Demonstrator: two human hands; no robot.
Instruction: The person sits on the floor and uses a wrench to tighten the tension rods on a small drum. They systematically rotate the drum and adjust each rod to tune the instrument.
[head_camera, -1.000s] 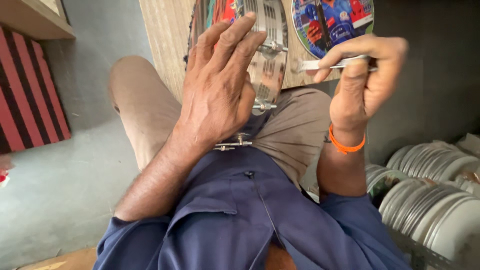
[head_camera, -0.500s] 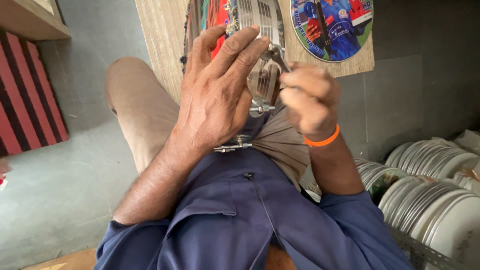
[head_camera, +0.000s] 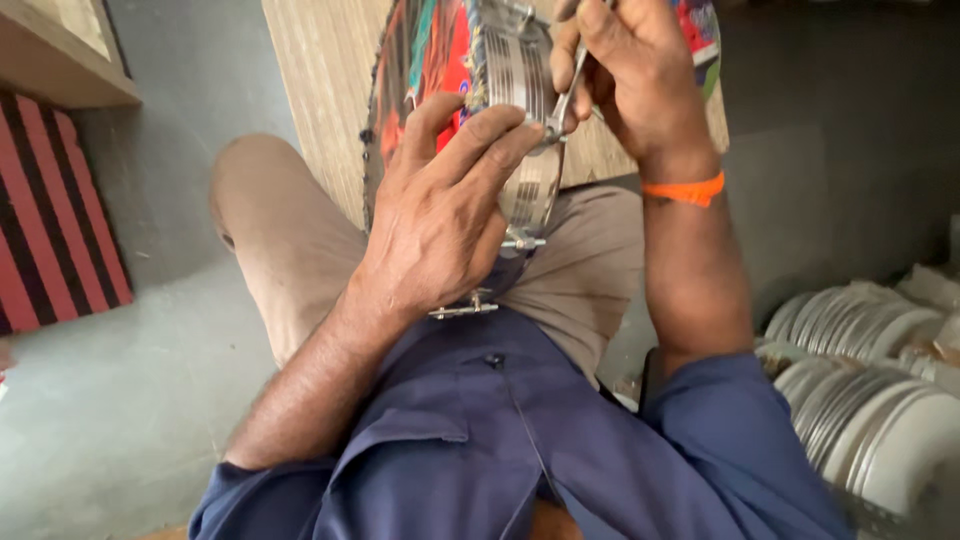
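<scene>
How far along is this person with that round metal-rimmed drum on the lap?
Done: several silver clamps already sit along the colourful round drum's shiny metal rim. In hand: the left hand steadies the drum on the lap while the right hand works a thin metal tool at a fitting near the top. Left: cannot tell; the rim's far side is hidden.

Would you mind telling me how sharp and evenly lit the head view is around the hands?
Head view: soft, even daylight with no hard shadows; the left hand on the metal-rimmed drum is fairly sharp; the right hand with its slim metal tool is cut by the top edge; mild glare on the rim; the stacked white discs at right look soft and wide-angle stretched.
</scene>
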